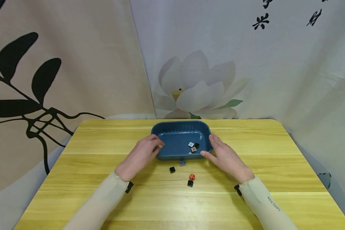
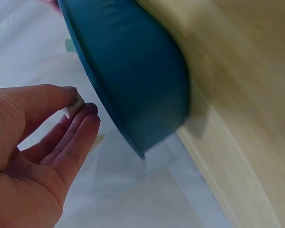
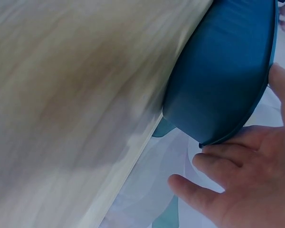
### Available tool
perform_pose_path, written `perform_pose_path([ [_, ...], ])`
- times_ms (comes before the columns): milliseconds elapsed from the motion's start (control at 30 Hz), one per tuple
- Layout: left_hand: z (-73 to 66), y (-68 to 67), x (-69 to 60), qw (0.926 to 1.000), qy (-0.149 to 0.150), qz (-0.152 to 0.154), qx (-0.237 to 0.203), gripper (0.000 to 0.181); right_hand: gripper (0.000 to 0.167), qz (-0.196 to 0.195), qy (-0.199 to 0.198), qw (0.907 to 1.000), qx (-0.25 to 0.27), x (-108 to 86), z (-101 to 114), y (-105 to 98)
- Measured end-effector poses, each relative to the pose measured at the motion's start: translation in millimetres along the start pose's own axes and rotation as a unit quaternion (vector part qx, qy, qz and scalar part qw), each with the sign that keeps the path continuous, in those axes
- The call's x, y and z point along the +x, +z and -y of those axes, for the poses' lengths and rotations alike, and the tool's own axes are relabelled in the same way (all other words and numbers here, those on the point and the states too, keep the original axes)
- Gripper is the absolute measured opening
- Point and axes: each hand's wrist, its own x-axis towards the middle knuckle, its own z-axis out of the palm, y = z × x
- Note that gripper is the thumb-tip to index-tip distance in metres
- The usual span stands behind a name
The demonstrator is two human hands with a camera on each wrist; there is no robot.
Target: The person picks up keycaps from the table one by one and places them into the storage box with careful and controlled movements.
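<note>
My left hand (image 1: 139, 157) is over the left rim of a blue plastic tray (image 1: 172, 139). Between thumb and fingertips it pinches a small white keycap (image 2: 75, 105) with dark lettering, clearest in the left wrist view. On the other side, my right hand (image 1: 227, 159) touches the tray's right rim, its fingers mostly straight and spread. Inside the tray, toward its right, lie a white keycap (image 1: 191, 144), a black keycap (image 1: 196, 145) and a beige one with a brown mark (image 1: 193, 149). A small pale piece near the front wall is partly hidden.
In front of the tray, a grey keycap (image 1: 182, 163) lies close to its wall. Nearer on the wooden table (image 1: 149, 204) are a black keycap (image 1: 172, 170), an orange-red piece (image 1: 192, 176) and another black keycap (image 1: 190, 183). A printed curtain (image 1: 103, 64) hangs behind.
</note>
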Motion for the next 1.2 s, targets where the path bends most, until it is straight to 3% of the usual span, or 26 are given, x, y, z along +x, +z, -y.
perform_pose_path([
  [400, -16.2, 27.1, 42.4, 0.9986, -0.013, 0.050, -0.007, 0.016, 0.095, -0.001, -0.002, 1.0000, -0.001, -0.1, 0.5, -1.0],
  [667, -27.6, 42.1, 65.3, 0.9939, -0.010, 0.108, 0.019, 0.016, 0.095, -0.001, 0.000, 1.0000, 0.001, -0.2, 0.8, -2.5],
  [1000, -26.3, 55.2, 81.4, 0.9881, -0.025, 0.151, 0.013, 0.016, 0.095, 0.003, 0.001, 1.0000, -0.001, 1.8, 1.5, -3.4],
  [1200, -22.0, 58.2, 85.8, 0.9816, -0.052, 0.183, -0.005, 0.020, 0.097, 0.001, 0.001, 1.0000, 0.001, 1.7, 0.0, -2.0],
])
